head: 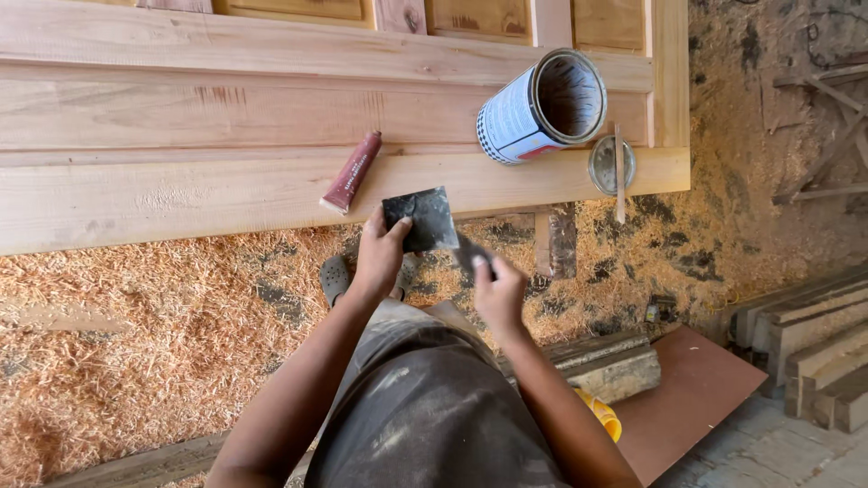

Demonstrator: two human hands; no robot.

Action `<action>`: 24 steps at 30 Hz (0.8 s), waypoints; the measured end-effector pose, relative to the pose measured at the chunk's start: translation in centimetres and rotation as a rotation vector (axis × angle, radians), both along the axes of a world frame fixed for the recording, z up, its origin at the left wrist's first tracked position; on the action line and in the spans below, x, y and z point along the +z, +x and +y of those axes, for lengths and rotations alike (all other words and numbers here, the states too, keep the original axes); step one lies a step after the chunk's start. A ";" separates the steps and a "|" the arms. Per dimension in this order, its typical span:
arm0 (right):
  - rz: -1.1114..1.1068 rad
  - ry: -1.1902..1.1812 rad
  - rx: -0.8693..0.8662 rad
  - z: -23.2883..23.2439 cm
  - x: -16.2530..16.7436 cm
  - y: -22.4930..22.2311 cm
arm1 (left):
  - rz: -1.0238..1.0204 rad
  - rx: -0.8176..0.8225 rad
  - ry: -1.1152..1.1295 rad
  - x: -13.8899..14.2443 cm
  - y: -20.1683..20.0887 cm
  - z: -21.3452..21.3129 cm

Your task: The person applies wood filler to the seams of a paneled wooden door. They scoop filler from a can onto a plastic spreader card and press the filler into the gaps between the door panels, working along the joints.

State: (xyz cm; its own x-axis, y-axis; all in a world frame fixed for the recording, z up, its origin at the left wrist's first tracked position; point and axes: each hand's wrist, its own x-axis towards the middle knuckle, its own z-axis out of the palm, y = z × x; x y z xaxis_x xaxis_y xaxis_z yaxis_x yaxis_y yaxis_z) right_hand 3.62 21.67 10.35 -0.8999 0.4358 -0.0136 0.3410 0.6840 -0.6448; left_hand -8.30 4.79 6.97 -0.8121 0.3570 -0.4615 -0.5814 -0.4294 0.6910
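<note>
One large panelled wooden door (271,117) lies flat across the top of the view, with wood shavings (136,316) thick on the floor below it. On the door's lower rail rest one open tin can (542,107) lying on its side, mouth toward the camera, one round lid (604,164) just beside it with one thin stick (619,172) laid across, and one dark red tube (352,172) to the left.

Just in front of the door's edge, the left hand (378,255) is clamped on one dark square plate (420,220), thumb on its face. The right hand (497,289) is closed around one small dark blade (472,255), probably a putty knife, whose tip meets the plate's lower corner.

The step looks like working filler on the plate: holding the plate level and drawing the blade flat across it should keep the paste even and off the shavings.

One sandal (334,278) shows near the left wrist.
</note>
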 end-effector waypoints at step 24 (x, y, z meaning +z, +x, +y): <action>-0.188 -0.081 0.097 3.7 4.7 -6.1 | 0.392 -0.094 -0.494 0.1 0.9 1.0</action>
